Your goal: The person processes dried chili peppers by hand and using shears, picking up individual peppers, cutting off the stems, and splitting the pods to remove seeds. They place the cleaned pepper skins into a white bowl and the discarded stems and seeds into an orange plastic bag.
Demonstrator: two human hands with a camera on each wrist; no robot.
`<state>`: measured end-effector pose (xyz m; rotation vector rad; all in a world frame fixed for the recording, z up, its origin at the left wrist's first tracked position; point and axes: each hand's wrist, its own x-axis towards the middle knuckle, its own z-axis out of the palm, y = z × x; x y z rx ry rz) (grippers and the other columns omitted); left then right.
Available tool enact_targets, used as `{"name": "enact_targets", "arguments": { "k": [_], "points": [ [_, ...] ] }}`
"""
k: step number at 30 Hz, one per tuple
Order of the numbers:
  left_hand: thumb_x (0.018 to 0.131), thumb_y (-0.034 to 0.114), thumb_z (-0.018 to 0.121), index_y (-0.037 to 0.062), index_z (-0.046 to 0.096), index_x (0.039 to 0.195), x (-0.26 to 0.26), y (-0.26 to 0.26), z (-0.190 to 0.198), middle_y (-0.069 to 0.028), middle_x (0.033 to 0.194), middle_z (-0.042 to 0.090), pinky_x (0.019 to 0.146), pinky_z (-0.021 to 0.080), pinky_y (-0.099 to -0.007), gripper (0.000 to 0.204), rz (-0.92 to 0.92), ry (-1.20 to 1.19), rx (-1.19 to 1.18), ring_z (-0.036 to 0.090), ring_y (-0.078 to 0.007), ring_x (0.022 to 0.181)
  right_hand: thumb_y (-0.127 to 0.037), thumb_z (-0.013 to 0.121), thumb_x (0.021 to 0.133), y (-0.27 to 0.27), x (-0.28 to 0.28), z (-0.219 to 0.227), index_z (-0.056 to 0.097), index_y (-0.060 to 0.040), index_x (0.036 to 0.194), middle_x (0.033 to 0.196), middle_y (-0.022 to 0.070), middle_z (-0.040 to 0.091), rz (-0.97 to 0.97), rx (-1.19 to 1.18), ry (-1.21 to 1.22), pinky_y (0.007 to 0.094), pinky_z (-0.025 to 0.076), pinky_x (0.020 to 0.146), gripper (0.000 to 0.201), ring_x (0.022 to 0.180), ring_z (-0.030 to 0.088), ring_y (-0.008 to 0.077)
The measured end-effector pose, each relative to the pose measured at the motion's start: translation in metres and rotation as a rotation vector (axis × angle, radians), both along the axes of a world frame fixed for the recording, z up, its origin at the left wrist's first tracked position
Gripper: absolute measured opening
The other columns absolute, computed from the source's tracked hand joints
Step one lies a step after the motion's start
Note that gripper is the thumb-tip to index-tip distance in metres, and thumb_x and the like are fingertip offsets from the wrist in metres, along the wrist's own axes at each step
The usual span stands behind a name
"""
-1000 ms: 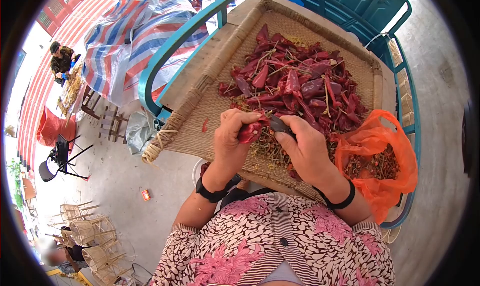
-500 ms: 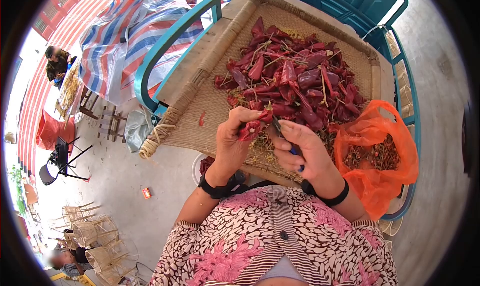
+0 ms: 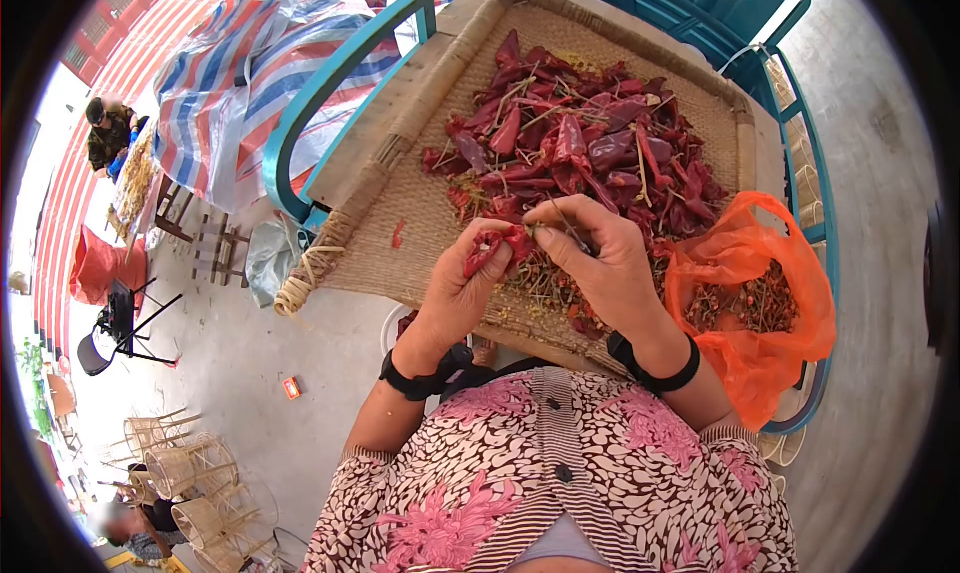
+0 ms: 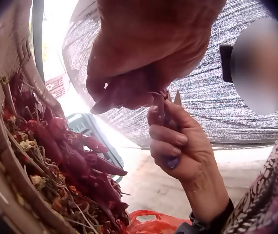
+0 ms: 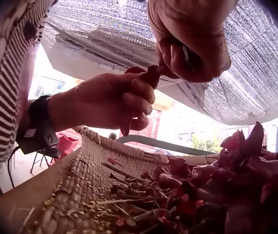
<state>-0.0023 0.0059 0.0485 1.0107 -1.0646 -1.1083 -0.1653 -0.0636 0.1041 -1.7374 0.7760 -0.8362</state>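
Observation:
My left hand (image 3: 455, 295) grips a dark red dried chili pepper (image 3: 516, 241) between thumb and fingers, above the front edge of the woven tray (image 3: 375, 243). Close against it, my right hand (image 3: 606, 273) pinches at the pepper's stem end with thumb and forefinger. Curled in that same hand is a blue-handled blade; its pointed tip (image 4: 178, 99) and blue handle (image 4: 171, 162) show in the left wrist view, the rest hidden by the fingers. Beyond both hands lies a heap of dried red peppers (image 3: 610, 148), with loose stems and bits (image 3: 550, 291) at its near side.
An orange plastic bag (image 3: 740, 363) holding stems and scraps sits at the tray's right. Teal metal rails (image 3: 290, 143) flank the tray. Striped tarpaulin (image 3: 270, 93) covers something at left; another person (image 3: 108, 138) works beyond it. Wicker chairs (image 3: 215, 523) stand at lower left.
The right hand has rolled over at the pepper; its blade, visible between the hands earlier, is now mostly covered. Thumb and forefinger have come onto the stem end. The left hand keeps its pepper.

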Motion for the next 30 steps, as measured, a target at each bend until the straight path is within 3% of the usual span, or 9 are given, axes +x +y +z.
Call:
{"name": "enact_targets", "arguments": {
  "k": [3, 6, 12, 15, 18, 22, 25, 28, 30],
  "points": [
    [0.096, 0.014, 0.059, 0.0033, 0.056, 0.11, 0.004, 0.001, 0.0, -0.0004, 0.092, 0.057, 0.073, 0.045, -0.0234, 0.019, 0.018, -0.19, -0.09, 0.054, -0.0093, 0.08, -0.007, 0.069, 0.084, -0.002, -0.003, 0.005, 0.064, -0.0042, 0.103, 0.086, 0.006, 0.065, 0.069, -0.084, 0.191, 0.0246, 0.048, 0.064, 0.019, 0.072, 0.061, 0.0111],
    [0.088, 0.011, 0.066, 0.0043, 0.058, 0.106, 0.004, 0.0, -0.007, -0.0064, 0.09, 0.06, 0.073, 0.045, -0.0304, 0.021, 0.121, -0.419, -0.151, 0.054, -0.0185, 0.079, -0.003, 0.07, 0.077, -0.005, 0.0, -0.003, 0.063, -0.0053, 0.099, 0.088, 0.0118, 0.065, 0.016, -0.586, 0.247, 0.0303, 0.05, 0.062, 0.024, 0.073, 0.066, 0.0233],
    [0.081, 0.006, 0.068, 0.0064, 0.06, 0.103, 0.001, -0.001, -0.003, -0.0095, 0.085, 0.061, 0.073, 0.042, -0.0371, 0.024, 0.242, -0.633, -0.097, 0.054, -0.0286, 0.08, -0.002, 0.069, 0.075, -0.003, 0.005, -0.005, 0.061, -0.0055, 0.098, 0.085, 0.0113, 0.063, 0.014, -0.654, 0.326, 0.0337, 0.049, 0.056, 0.024, 0.071, 0.064, 0.0279],
    [0.084, 0.004, 0.066, 0.006, 0.061, 0.105, -0.001, -0.002, -0.008, -0.0095, 0.089, 0.062, 0.073, 0.044, -0.0338, 0.022, 0.305, -0.616, -0.158, 0.057, -0.0253, 0.082, -0.001, 0.068, 0.078, 0.002, 0.006, 0.008, 0.059, -0.0057, 0.1, 0.081, 0.0113, 0.06, -0.019, 0.012, 0.324, 0.0312, 0.047, 0.054, 0.024, 0.066, 0.061, 0.0263],
    [0.083, 0.001, 0.065, 0.006, 0.062, 0.106, 0.002, -0.003, -0.003, -0.0095, 0.092, 0.064, 0.074, 0.045, -0.0317, 0.023, 0.338, -0.74, -0.246, 0.058, -0.0227, 0.086, -0.001, 0.066, 0.08, 0.0, 0.005, -0.002, 0.056, -0.0042, 0.097, 0.078, 0.0116, 0.057, -0.016, 0.134, 0.164, 0.0287, 0.044, 0.051, 0.02, 0.062, 0.059, 0.0244],
    [0.08, -0.003, 0.06, 0.0054, 0.061, 0.101, -0.005, -0.011, -0.005, -0.0122, 0.088, 0.063, 0.072, 0.043, -0.0389, 0.022, 0.47, -0.762, -0.322, 0.057, -0.0312, 0.08, -0.002, 0.068, 0.078, 0.005, 0.015, -0.03, 0.053, -0.0042, 0.094, 0.082, 0.0114, 0.056, -0.172, -0.544, 0.176, 0.0318, 0.046, 0.052, 0.022, 0.062, 0.06, 0.0253],
    [0.085, 0.0, 0.059, 0.0033, 0.06, 0.101, -0.014, -0.012, -0.006, -0.0092, 0.082, 0.061, 0.067, 0.044, -0.0349, 0.016, 0.436, -0.533, -0.063, 0.057, -0.0244, 0.073, -0.002, 0.069, 0.076, 0.011, 0.021, -0.035, 0.053, -0.005, 0.094, 0.087, 0.0106, 0.056, -0.213, -0.737, 0.217, 0.0349, 0.048, 0.053, 0.024, 0.065, 0.061, 0.0274],
    [0.092, 0.004, 0.058, 0.0046, 0.059, 0.101, -0.009, -0.012, -0.006, 0.0039, 0.079, 0.055, 0.059, 0.04, -0.0198, 0.009, 0.234, -0.087, 0.034, 0.049, -0.0049, 0.067, -0.001, 0.068, 0.077, 0.003, 0.022, -0.032, 0.054, -0.0052, 0.099, 0.089, 0.0102, 0.057, -0.213, -0.734, 0.221, 0.0355, 0.048, 0.053, 0.027, 0.066, 0.061, 0.0276],
    [0.095, 0.006, 0.057, 0.0049, 0.059, 0.102, -0.002, -0.011, -0.004, 0.0058, 0.079, 0.053, 0.059, 0.038, -0.0175, 0.008, 0.146, -0.144, 0.029, 0.047, -0.0029, 0.068, -0.001, 0.067, 0.08, -0.007, 0.017, -0.034, 0.055, -0.0046, 0.102, 0.086, 0.0085, 0.057, -0.224, -0.764, 0.096, 0.0323, 0.046, 0.051, 0.025, 0.063, 0.06, 0.0233]
  ]
}}
